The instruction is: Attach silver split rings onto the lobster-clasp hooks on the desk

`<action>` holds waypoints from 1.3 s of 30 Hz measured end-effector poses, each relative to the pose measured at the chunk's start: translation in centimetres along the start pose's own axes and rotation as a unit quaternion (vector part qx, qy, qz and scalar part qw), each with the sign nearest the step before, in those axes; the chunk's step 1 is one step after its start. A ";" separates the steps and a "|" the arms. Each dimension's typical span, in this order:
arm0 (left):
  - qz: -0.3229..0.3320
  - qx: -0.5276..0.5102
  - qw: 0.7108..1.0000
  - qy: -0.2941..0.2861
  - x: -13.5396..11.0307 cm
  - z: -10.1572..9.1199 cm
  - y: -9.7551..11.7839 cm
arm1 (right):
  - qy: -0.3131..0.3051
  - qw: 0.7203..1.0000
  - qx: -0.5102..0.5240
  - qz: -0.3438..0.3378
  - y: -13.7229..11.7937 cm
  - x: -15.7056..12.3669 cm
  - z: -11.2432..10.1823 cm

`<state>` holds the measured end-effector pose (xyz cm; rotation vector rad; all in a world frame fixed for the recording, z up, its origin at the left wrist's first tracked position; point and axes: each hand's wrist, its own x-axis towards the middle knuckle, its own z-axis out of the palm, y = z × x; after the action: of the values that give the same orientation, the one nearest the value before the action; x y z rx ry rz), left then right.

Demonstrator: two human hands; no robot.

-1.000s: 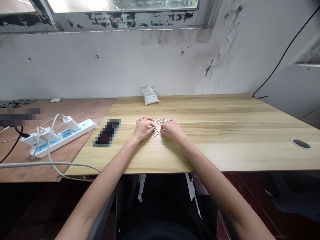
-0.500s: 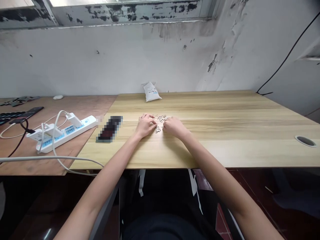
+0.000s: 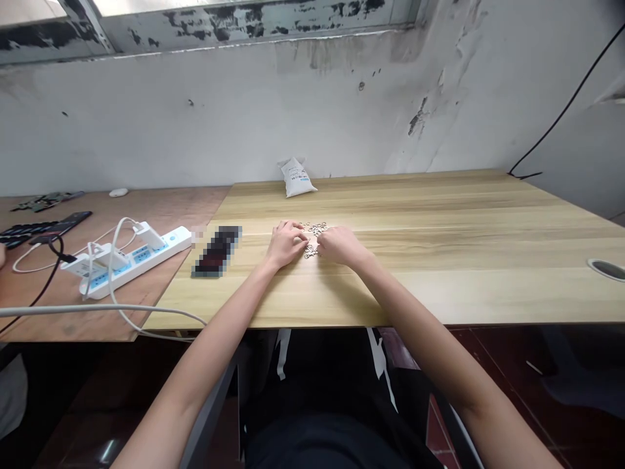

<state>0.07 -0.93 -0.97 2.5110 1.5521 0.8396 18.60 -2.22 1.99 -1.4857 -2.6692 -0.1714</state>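
Note:
Small metal rings or clasps lie between my hands in two loose groups: a far group (image 3: pixel 318 228) and a near group (image 3: pixel 311 251). My left hand (image 3: pixel 286 245) rests on the wooden table (image 3: pixel 463 260) with its fingers curled; thumb and forefinger come together beside the near group. Across from it, my right hand (image 3: pixel 338 245) is closed, its fingertips turned down and inward at the right side of the metal pieces. Whatever either hand pinches is too small or hidden to make out.
A white plastic packet (image 3: pixel 297 177) lies by the wall. Left of my hands is a blurred-out dark flat object (image 3: pixel 217 251). A power strip (image 3: pixel 141 260) with chargers and cables stands on the brown table (image 3: pixel 176 205). At the left edge a bit of skin (image 3: pixel 2 255) shows.
The view has shifted slightly. My right hand sits a touch nearer the metal pieces, still closed; my left hand has hardly moved. A patch of skin has appeared at the left edge.

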 end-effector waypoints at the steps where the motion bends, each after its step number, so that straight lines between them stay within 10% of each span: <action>1: 0.000 -0.001 1.000 0.001 0.0 0.0 0.0 | -0.001 1.000 0.001 0.002 0.2 -0.3 -0.1; 15: 0.004 -0.004 1.000 -0.004 0.0 0.1 0.0 | 0.011 1.000 0.011 0.019 -3.0 -0.9 0.5; 39: 0.075 0.033 0.996 0.019 -0.1 -0.1 0.7 | 0.171 0.985 0.016 0.022 -0.7 -1.1 2.6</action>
<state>0.54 -1.43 -0.69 2.7026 1.4403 0.8706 18.51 -3.15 -0.74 -1.3633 -2.3547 -0.3438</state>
